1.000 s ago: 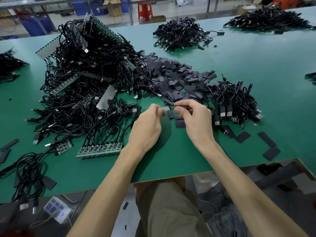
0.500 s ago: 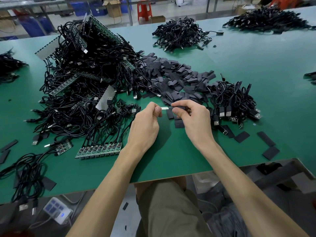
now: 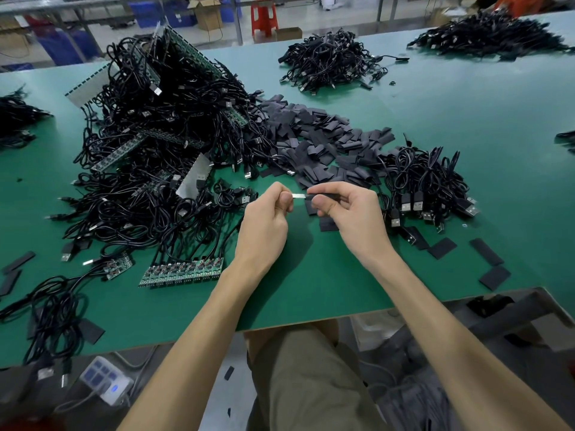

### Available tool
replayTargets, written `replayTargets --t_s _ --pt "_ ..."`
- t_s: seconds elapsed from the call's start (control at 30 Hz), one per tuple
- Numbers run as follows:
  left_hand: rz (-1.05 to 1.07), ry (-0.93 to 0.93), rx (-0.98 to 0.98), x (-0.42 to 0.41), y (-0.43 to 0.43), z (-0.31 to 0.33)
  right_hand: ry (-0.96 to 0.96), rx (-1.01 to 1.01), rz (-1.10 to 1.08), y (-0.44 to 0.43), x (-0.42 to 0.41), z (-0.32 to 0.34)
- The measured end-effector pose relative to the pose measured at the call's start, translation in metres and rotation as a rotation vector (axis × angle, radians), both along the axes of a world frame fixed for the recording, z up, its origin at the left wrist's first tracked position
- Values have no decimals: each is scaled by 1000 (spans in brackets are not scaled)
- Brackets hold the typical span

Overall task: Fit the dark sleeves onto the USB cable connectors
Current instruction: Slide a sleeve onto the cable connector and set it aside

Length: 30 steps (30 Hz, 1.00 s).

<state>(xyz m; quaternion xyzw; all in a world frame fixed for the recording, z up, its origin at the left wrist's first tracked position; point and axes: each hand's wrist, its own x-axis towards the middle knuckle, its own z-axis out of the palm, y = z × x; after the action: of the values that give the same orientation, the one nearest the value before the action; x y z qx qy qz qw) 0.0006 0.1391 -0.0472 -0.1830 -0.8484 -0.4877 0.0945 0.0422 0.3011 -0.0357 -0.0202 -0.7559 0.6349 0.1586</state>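
Silvery connector (image 3: pixel 298 195) juts from the left hand (image 3: pixel 264 225), pinched by its fingertips. The right hand (image 3: pixel 353 219) pinches a sleeve (image 3: pixel 326 196) just beside the connector's tip, over the table (image 3: pixel 311 293).

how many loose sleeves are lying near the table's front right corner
3: one sleeve nearest the cable bundle, a longer one to its right, one by the table edge. Others may hide under the cables.

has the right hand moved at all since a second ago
No, not noticeably. The right hand still pinches the dark sleeve at the USB connector held by the left hand, directly above the same loose sleeve lying on the table.
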Motion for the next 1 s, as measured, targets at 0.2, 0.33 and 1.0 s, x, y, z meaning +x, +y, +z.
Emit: replayTargets --t_s 0.2,0.33,1.0 --pt "-91 33 -69 4 1 1 13 27 21 0 0 -1" --pt "-120 23 -59 4 1 1 7 17 3 -2 -1 -1" --pt "-110 90 -135 7 3 0 56 -28 -82 -2 -4 -9"
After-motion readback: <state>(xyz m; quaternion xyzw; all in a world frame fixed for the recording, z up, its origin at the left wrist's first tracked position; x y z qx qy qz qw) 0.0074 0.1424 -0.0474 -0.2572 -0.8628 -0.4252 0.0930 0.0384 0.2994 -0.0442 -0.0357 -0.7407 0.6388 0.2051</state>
